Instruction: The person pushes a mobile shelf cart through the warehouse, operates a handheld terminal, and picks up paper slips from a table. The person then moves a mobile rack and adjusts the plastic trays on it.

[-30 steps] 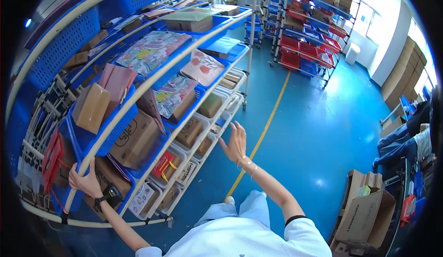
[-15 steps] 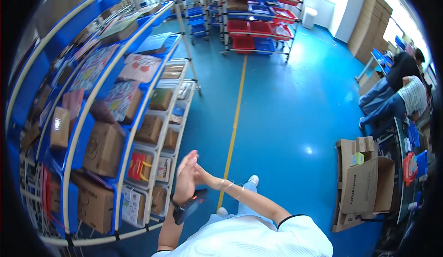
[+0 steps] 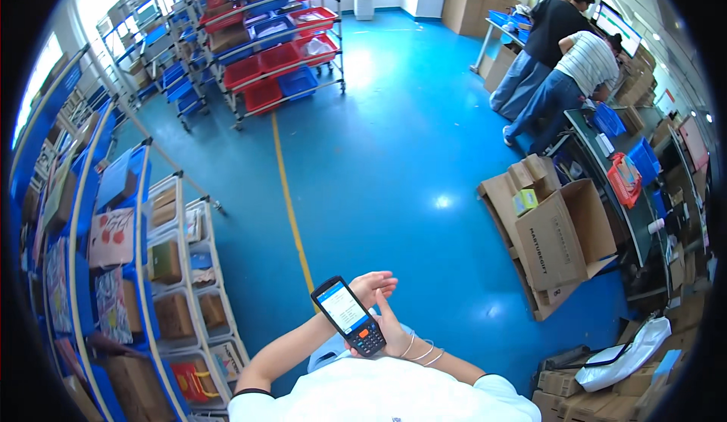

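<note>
A black handheld scanner [image 3: 346, 313] with a lit screen and an orange key on its keypad lies over my left wrist, screen facing up. My left hand [image 3: 370, 286] extends past it to the right, open, fingers stretched out and holding nothing. From the lower right, my right hand [image 3: 390, 328], with thin bracelets on its wrist, grips the scanner's lower end. Its thumb stands up along the scanner's right side, while the other fingers are mostly hidden beneath.
At left stands a shelf rack [image 3: 148, 286] of blue and clear bins with boxes. A wheeled rack [image 3: 280, 62] carries red and blue bins. Cardboard boxes [image 3: 556, 236] stand at right, near a cluttered table [image 3: 613, 172]. Two people [image 3: 556, 58] lean over a bench.
My view has swung right, bringing the people and boxes nearer the middle. My hands were together beside the rack; now the scanner's screen faces up and my right hand is on it.
</note>
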The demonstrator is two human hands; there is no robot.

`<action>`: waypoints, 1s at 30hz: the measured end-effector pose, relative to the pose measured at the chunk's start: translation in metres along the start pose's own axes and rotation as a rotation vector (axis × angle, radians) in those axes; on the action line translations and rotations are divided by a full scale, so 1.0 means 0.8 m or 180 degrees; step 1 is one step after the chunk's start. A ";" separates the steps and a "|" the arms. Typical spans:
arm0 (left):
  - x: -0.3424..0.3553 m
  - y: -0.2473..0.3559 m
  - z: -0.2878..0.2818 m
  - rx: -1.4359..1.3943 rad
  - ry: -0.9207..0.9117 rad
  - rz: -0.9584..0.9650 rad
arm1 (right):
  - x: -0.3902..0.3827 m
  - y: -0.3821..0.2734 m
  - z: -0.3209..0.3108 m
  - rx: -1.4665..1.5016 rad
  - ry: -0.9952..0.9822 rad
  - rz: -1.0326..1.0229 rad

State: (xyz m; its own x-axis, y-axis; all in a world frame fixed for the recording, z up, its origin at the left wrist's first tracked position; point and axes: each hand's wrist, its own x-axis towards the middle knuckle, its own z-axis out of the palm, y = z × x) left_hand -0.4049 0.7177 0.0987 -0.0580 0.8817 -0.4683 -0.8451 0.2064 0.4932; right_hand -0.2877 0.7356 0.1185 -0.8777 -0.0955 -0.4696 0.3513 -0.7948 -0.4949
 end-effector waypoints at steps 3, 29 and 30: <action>0.033 0.023 -0.008 0.1663 -0.0111 0.0323 | 0.011 -0.032 0.002 0.0016 0.0418 -0.0079; 0.474 0.455 0.068 0.1716 -0.0508 -0.1230 | 0.275 -0.518 -0.112 0.1069 -0.1052 -0.1688; 0.499 0.469 0.082 0.1781 -0.0591 -0.1086 | 0.275 -0.543 -0.132 0.1094 -0.1310 -0.1639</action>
State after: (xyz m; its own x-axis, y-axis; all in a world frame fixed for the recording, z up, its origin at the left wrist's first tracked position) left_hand -0.7101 1.1753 0.1450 0.2972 0.7762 -0.5560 -0.3948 0.6301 0.6686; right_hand -0.5992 1.1230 0.1527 -0.9786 0.1766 0.1054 -0.2002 -0.9359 -0.2900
